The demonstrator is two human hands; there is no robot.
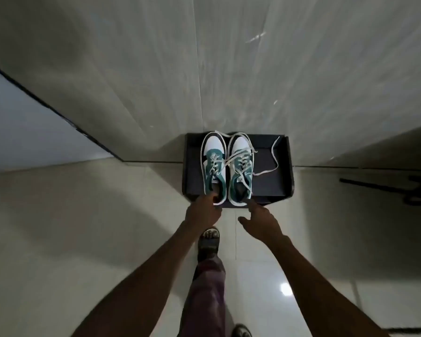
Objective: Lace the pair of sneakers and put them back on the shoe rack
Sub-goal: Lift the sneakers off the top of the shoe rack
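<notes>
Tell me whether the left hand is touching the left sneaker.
Touching. The head view shows the left hand with its fingers at the heel opening of the left sneaker, no gap between them.

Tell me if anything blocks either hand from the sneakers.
Nothing visible does. The left hand already touches the heel of the left sneaker on the black shoe rack; the right hand hovers open just short of the right sneaker.
</notes>
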